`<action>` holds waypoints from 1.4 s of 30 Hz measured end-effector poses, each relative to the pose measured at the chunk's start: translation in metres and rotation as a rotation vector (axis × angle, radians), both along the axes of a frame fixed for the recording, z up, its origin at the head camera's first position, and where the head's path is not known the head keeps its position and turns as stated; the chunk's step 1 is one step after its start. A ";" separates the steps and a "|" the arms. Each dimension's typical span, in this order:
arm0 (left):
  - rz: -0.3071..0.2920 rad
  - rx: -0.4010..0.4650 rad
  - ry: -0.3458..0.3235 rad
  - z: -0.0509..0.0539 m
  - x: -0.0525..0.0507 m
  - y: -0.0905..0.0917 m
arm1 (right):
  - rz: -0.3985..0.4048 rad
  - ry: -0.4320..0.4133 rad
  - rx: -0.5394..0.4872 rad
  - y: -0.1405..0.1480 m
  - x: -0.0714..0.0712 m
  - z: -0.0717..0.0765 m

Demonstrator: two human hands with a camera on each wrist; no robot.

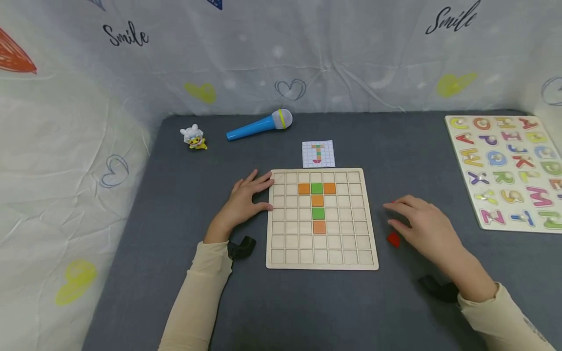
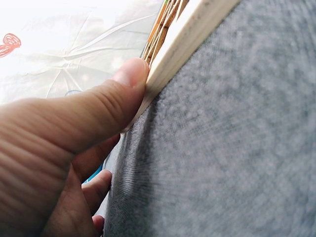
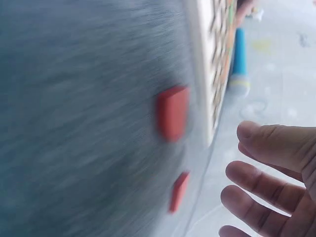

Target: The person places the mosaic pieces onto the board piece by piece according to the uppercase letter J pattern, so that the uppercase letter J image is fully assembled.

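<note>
A pale wooden grid board (image 1: 281,255) lies flat on the table, with orange tiles (image 1: 319,227) and two green tiles (image 1: 318,213) set in a T-like shape. My left hand (image 1: 244,202) rests at its left side; the thumb touches the edge and the other fingers reach the upper left corner. To the right, my right hand (image 1: 423,225) hovers above the table with fingers apart, holding nothing. Near it lie two red pieces: one red piece (image 1: 393,239) under the thumb side, the other red piece (image 3: 179,191) mostly covered by the fingers in the head view.
Behind the board lies a small pattern card (image 1: 318,154) showing a coloured grid figure. A blue toy microphone (image 1: 252,128) and a small figurine (image 1: 194,137) are at the back left. An alphabet puzzle board (image 1: 496,197) occupies the right side. Printed cloth hangs behind.
</note>
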State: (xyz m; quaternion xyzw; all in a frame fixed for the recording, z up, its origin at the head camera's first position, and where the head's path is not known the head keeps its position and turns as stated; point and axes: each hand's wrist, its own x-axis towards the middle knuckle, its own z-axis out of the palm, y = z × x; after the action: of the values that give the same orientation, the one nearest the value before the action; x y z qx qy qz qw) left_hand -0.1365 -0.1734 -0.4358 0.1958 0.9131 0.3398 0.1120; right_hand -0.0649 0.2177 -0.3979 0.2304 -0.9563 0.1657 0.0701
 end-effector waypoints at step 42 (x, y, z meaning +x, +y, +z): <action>0.006 -0.006 0.009 -0.001 0.000 0.000 | 0.166 0.044 0.033 0.014 0.021 -0.022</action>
State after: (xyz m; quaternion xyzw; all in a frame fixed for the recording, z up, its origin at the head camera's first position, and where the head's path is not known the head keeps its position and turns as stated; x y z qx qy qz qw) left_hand -0.1364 -0.1738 -0.4372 0.1943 0.9152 0.3363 0.1076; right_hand -0.0443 0.2315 -0.4200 0.3137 -0.9347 0.1499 0.0735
